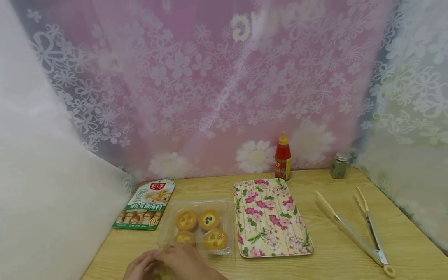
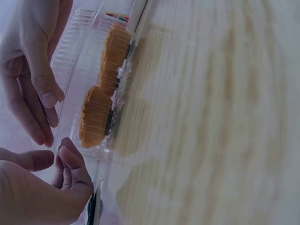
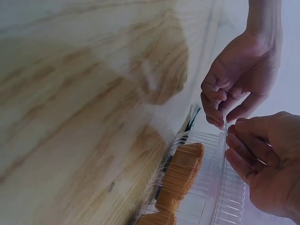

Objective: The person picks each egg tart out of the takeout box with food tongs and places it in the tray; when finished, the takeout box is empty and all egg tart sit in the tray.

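The left hand (image 1: 141,266) and right hand (image 1: 187,260) conceal the near-left corner of the clear, ribbed container (image 1: 229,221) on the wooden table (image 1: 269,270). The left pinches its rim; I cannot tell whether the right grips. Reflections partly obscure four golden tarts (image 1: 187,220) inside, one dark-dotted. The container lies flat, nearly square, one side facing the person; its long axis is indeterminate.

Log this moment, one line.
Left hand: box corner; Right hand: same corner; Tarts: four, boxed; Tray: right of box; Tongs: right of tray
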Demonstrator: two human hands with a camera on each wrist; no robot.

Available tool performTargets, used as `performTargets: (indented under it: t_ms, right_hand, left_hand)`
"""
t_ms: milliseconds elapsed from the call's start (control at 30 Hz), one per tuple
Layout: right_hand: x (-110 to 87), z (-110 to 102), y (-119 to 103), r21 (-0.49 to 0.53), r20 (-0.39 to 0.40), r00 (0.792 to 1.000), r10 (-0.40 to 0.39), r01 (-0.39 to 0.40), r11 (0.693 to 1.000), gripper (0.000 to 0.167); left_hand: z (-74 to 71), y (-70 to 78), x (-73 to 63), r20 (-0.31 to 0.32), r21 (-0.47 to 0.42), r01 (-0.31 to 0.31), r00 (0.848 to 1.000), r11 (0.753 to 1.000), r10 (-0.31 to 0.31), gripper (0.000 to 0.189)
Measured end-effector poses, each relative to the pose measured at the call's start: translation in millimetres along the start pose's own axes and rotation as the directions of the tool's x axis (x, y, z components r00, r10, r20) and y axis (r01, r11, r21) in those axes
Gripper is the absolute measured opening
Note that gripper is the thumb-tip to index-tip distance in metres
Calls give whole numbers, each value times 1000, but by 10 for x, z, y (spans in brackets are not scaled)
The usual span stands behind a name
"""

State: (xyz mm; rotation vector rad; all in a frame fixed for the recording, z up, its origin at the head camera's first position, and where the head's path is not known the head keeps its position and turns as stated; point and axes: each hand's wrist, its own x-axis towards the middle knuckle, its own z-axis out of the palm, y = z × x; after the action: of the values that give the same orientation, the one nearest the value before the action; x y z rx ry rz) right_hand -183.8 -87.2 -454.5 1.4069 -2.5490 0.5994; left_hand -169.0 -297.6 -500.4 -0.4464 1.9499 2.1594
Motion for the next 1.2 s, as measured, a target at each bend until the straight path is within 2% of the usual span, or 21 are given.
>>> performTargets:
  t_ms: [133,333,433,567,900,1200]
  right_hand:
    - [-3,0,-21,-8,13,1000,11,-11,1000,54]
    - [3,7,-45,-68,-26,1000,-1,-1,998,50]
    - [15,14,-49,-91,-40,999,-12,8,996,44]
    - [31,14,-55,-128,-50,999,-12,5,992,34]
    - [37,20,-66,-162,-52,999,9,-17,987,29]
    - [50,23,-62,-170,-60,998,1,-12,985,21]
  left_hand:
    - [41,-4,-15,-45,-14,-7,999,1000,7,24]
    - [88,7,-15,-101,9,-29,994,1000,30,25]
    - [81,1,-14,-95,40,-35,995,999,38,24]
    - [64,-1,-6,-56,51,-38,998,998,41,22]
    - [70,8,-2,-21,37,-35,999,999,35,28]
    - [99,13,-3,-42,66,-45,998,997,48,28]
